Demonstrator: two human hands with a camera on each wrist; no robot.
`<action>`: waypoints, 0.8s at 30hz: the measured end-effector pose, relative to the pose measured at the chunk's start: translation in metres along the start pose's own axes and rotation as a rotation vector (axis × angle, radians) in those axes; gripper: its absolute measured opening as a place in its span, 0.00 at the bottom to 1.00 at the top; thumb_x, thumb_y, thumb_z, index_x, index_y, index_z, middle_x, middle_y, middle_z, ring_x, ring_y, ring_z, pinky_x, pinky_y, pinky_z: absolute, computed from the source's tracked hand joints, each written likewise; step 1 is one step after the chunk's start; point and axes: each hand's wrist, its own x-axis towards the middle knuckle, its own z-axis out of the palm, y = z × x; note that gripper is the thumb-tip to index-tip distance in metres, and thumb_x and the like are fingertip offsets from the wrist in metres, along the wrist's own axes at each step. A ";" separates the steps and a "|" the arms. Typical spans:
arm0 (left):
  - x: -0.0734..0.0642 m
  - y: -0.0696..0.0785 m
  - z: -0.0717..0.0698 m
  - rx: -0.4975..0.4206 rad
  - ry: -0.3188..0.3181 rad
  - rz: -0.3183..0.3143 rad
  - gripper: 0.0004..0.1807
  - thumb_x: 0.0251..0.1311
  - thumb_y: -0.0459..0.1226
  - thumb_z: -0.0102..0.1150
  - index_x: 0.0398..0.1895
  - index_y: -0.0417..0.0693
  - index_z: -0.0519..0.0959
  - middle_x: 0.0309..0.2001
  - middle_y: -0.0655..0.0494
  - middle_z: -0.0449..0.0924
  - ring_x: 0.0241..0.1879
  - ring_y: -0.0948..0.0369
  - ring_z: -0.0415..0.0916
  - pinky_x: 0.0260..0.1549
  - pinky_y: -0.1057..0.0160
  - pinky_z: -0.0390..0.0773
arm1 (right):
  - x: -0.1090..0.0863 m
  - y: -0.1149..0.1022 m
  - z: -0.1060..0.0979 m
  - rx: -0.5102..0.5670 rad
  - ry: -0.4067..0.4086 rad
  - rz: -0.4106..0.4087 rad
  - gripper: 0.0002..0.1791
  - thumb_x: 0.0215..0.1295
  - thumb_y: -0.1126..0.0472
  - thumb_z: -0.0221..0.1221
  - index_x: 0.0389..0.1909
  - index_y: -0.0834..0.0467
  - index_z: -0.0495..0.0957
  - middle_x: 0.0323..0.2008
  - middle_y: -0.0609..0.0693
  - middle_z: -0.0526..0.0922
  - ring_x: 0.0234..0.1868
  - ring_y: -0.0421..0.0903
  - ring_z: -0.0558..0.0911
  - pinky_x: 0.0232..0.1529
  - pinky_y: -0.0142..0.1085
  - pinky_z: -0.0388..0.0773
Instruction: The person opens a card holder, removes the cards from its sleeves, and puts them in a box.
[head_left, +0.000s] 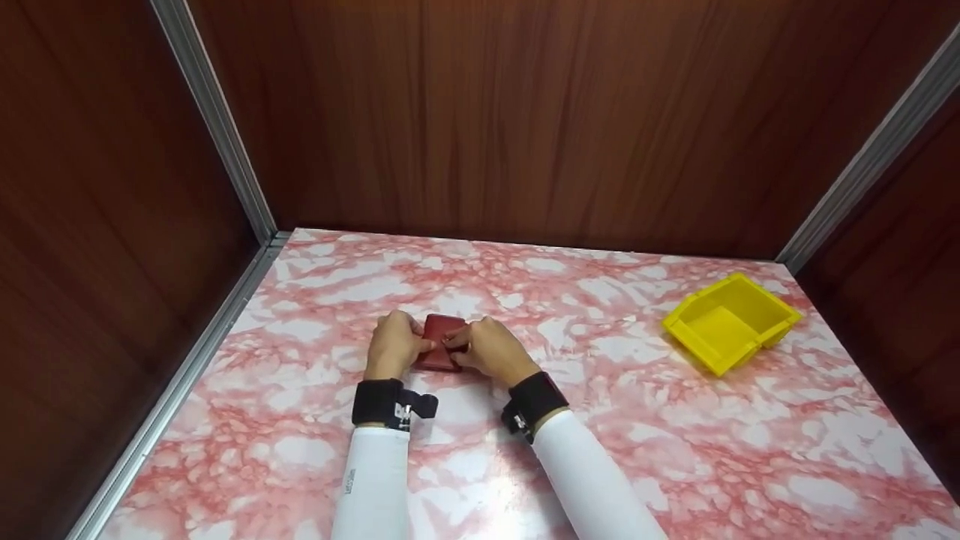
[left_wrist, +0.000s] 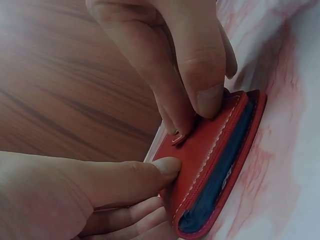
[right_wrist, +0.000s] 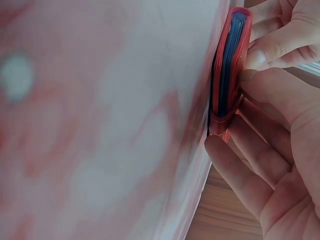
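Observation:
A small red leather card wallet (head_left: pixel 444 325) lies on the table between both hands. White stitching runs along its edge, and dark blue inner sleeves (left_wrist: pixel 212 192) show at its side in the left wrist view. My left hand (head_left: pixel 393 346) holds the wallet's left side, thumb pressed on the cover and the other fingers curled beside the edge. On the right side, my right hand (head_left: pixel 496 351) pinches at the closure strap (right_wrist: pixel 221 125), which wraps the wallet's edge. The strap's stitched tip (left_wrist: pixel 178 138) lies on the cover beneath the right fingers, which partly hide it.
A yellow plastic bin (head_left: pixel 720 334) stands on the right part of the red-and-white marbled table (head_left: pixel 300 450). Dark wood panels (head_left: pixel 510 120) enclose the back and sides, with metal rails (head_left: pixel 217 112) at the corners.

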 end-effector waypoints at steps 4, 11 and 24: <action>0.015 -0.010 0.014 -0.005 -0.010 0.017 0.11 0.52 0.35 0.84 0.34 0.41 0.89 0.39 0.47 0.92 0.42 0.52 0.86 0.48 0.52 0.86 | -0.006 0.003 -0.003 0.005 0.004 0.018 0.12 0.67 0.65 0.73 0.49 0.53 0.94 0.46 0.51 0.95 0.45 0.48 0.91 0.50 0.44 0.90; 0.036 -0.022 0.045 0.044 -0.022 0.068 0.15 0.48 0.41 0.88 0.30 0.46 0.88 0.37 0.52 0.91 0.39 0.54 0.85 0.42 0.56 0.85 | -0.022 0.011 -0.013 0.011 0.019 0.026 0.11 0.65 0.66 0.74 0.47 0.54 0.94 0.44 0.50 0.95 0.42 0.46 0.90 0.46 0.43 0.89; 0.014 0.021 0.069 0.030 -0.189 0.086 0.15 0.53 0.38 0.85 0.25 0.41 0.84 0.28 0.52 0.85 0.26 0.59 0.79 0.26 0.62 0.79 | -0.062 0.032 -0.039 0.049 -0.034 0.089 0.10 0.64 0.67 0.75 0.45 0.54 0.95 0.46 0.48 0.95 0.47 0.44 0.91 0.49 0.40 0.89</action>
